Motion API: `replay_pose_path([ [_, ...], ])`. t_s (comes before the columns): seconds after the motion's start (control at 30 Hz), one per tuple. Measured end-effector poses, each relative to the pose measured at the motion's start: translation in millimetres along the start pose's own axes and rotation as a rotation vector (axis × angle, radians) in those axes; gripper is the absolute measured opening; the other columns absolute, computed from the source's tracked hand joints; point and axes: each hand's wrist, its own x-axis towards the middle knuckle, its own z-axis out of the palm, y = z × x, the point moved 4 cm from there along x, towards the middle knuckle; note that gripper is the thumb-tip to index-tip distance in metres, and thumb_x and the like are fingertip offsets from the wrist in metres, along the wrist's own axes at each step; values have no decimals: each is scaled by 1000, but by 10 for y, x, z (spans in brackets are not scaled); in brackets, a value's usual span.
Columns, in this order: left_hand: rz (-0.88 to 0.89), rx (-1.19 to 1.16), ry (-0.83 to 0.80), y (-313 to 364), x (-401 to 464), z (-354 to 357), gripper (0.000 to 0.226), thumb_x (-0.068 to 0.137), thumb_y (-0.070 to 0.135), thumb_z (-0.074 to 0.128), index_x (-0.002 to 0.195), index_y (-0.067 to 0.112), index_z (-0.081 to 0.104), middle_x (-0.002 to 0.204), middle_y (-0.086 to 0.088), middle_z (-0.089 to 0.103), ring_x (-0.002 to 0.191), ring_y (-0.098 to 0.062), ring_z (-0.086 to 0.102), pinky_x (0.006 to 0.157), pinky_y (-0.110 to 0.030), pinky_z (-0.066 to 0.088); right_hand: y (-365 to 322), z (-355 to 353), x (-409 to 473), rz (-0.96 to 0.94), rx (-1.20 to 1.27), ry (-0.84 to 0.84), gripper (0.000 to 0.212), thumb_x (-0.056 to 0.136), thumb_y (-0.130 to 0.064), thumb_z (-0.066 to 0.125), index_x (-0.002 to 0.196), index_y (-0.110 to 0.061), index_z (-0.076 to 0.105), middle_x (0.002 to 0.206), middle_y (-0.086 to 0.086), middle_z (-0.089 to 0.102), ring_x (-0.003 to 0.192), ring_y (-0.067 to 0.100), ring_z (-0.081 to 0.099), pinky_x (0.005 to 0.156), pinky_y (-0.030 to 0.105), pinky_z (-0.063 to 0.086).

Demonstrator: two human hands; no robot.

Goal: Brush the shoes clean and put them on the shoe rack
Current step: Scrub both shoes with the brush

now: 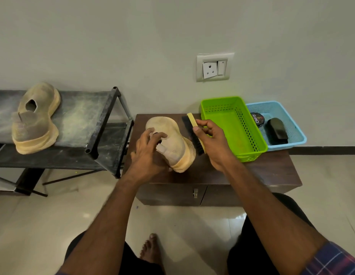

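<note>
A beige knit shoe [172, 139] with a yellowish sole lies on the dark wooden cabinet [271, 169]. My left hand [150, 151] grips it at the collar, fingers over the opening. My right hand [210, 139] holds a wooden brush [193, 133] with black bristles, and the bristles touch the shoe's right side near the heel. A second beige shoe [36, 118] rests on the top shelf of the black shoe rack [89, 116] at the left.
A green plastic basket [235, 128] stands on the cabinet just right of my right hand. Behind it a blue basket [291, 124] holds a polish tin [257, 119] and a black brush [277, 131]. My knees and a bare foot [150, 249] are on the tiled floor below.
</note>
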Motion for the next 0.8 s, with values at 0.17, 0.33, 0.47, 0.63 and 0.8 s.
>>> replay_pose_path([
  [0.17, 77, -381, -78, 74, -103, 110, 94, 57, 30, 96, 137, 37, 46, 152, 11, 32, 139, -7, 36, 103, -48, 49, 102, -119, -53, -72, -202, -55, 22, 92, -21, 69, 114, -25, 69, 88, -5, 65, 80, 2, 60, 73, 23, 52],
  [0.33, -91, -262, 77, -14, -286, 347, 59, 70, 30, 89, 125, 32, 67, 153, 8, 43, 136, -9, 46, 100, -28, 50, 458, 52, -208, -124, -413, -106, 30, 85, -37, 71, 114, -32, 68, 105, -3, 67, 93, 14, 64, 82, 42, 56],
  [0.47, -284, -304, 236, -75, -418, 427, 41, 70, 25, 88, 109, 25, 73, 106, 5, 74, 97, -10, 70, 85, -34, 59, 559, 161, -315, -193, -468, -172, 30, 88, -32, 71, 118, -34, 65, 107, -3, 62, 95, 9, 62, 83, 40, 56],
  [0.63, -358, -288, 441, -105, -483, 257, 20, 81, 21, 80, 67, 15, 67, 59, 7, 63, 51, -3, 53, 55, -24, 44, 419, 163, -445, -302, -505, -209, 31, 89, -27, 71, 120, -28, 66, 111, -7, 60, 101, 5, 58, 87, 30, 51],
  [0.8, -369, -284, 504, -198, -489, 276, 40, 87, 16, 73, 55, 24, 50, 49, 13, 48, 46, 0, 41, 48, -27, 38, 519, 348, -741, -484, -720, -435, 31, 92, -38, 63, 120, -25, 59, 113, -6, 52, 103, 13, 50, 85, 26, 45],
])
